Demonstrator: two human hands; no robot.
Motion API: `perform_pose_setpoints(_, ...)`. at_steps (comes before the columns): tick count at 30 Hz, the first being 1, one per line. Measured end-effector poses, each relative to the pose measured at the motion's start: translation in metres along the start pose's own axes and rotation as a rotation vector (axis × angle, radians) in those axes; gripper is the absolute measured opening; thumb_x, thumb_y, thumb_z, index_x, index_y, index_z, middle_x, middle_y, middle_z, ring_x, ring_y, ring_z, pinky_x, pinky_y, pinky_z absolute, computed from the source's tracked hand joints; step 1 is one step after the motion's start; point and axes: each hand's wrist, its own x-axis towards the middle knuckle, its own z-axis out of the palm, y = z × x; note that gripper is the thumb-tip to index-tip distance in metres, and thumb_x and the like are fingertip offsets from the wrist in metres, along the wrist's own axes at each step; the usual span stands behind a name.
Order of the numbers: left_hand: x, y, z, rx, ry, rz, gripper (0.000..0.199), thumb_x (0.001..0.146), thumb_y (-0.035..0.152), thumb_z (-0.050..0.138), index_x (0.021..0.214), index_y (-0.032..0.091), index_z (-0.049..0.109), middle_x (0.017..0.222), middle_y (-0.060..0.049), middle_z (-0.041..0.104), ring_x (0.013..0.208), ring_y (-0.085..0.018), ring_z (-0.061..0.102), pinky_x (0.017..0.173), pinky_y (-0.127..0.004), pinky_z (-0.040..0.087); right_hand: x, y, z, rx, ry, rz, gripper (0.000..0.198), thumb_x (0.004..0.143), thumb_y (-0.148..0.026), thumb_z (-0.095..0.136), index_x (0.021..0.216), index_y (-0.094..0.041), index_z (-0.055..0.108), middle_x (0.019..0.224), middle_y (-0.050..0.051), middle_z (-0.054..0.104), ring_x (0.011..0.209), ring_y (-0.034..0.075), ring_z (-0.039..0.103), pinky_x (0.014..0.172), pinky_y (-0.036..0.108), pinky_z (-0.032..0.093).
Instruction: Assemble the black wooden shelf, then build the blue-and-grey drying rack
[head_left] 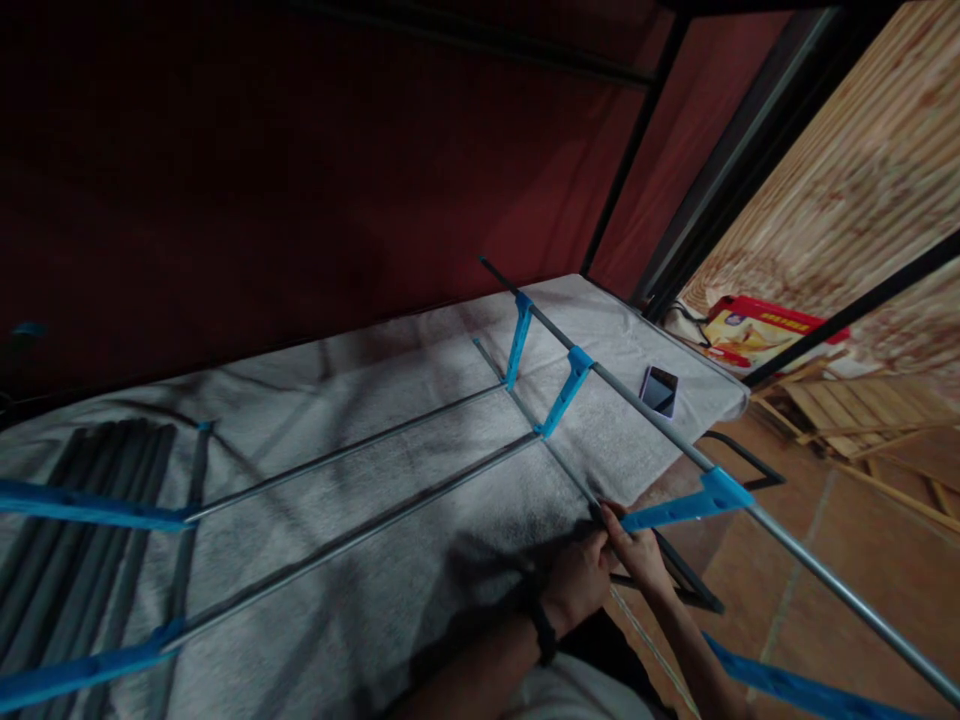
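Observation:
A frame of grey metal tubes and blue plastic brackets stretches over the white cloth. My right hand (636, 548) is closed around the lower metal tube (566, 468), at the foot of a blue bracket (679, 510). Close against it, my left hand (579, 580) has its fingers curled at the same spot; a dark band circles that wrist. The bracket's top clips onto the upper metal tube (645, 408). Farther along, two more blue brackets (566, 392) link both tubes. Two long crossbars (360, 540) run left from the lower tube. My fingers hide the exact joint.
Several loose grey tubes (97, 520) lie at the left beside blue brackets (90, 508). A phone (660, 390) rests on the cloth (420, 400). Black metal posts (634, 150) rise at the back right. Beyond are a red-yellow box (765, 332) and wooden slatted furniture (862, 410).

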Motion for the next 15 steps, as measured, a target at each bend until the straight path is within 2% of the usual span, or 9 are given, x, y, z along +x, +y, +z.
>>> perform_pose_setpoints(5,0.001,-0.004,-0.013,0.056,0.013,-0.044,0.038,0.098,0.024,0.038,0.130,0.020,0.058,0.122,-0.010,0.071,0.114,-0.022,0.066,0.097,-0.031,0.051,-0.007,-0.006,0.005,-0.055,0.023,-0.045,0.048,0.085,-0.065,0.059,0.109,-0.026,0.072,0.104,0.008,0.078,0.106,0.032,0.071,0.098,0.044,0.053)
perform_pose_setpoints(9,-0.016,-0.005,-0.016,0.141,0.054,-0.056,0.043,0.098,0.019,0.037,0.138,0.020,0.053,0.126,-0.012,0.068,0.119,-0.026,0.062,0.103,-0.038,0.048,-0.016,-0.012,0.010,-0.070,0.065,-0.069,0.053,0.082,-0.067,0.061,0.111,-0.024,0.071,0.102,0.010,0.077,0.104,0.033,0.071,0.093,0.044,0.055)
perform_pose_setpoints(12,-0.027,-0.006,-0.022,0.226,0.138,-0.082,0.043,0.100,0.018,0.029,0.135,0.021,0.054,0.128,-0.012,0.066,0.121,-0.028,0.059,0.103,-0.044,0.046,-0.021,-0.016,0.012,-0.061,0.050,-0.060,0.058,0.082,-0.068,0.061,0.115,-0.022,0.069,0.095,0.009,0.077,0.096,0.033,0.073,0.085,0.043,0.058)
perform_pose_setpoints(15,-0.027,-0.011,-0.030,0.352,0.262,-0.073,0.040,0.102,0.020,0.027,0.128,0.020,0.057,0.129,-0.012,0.062,0.122,-0.029,0.055,0.106,-0.046,0.044,-0.024,-0.018,0.014,-0.112,0.022,-0.090,0.060,0.081,-0.067,0.061,0.120,-0.022,0.067,0.094,0.009,0.076,0.094,0.033,0.073,0.086,0.044,0.058)
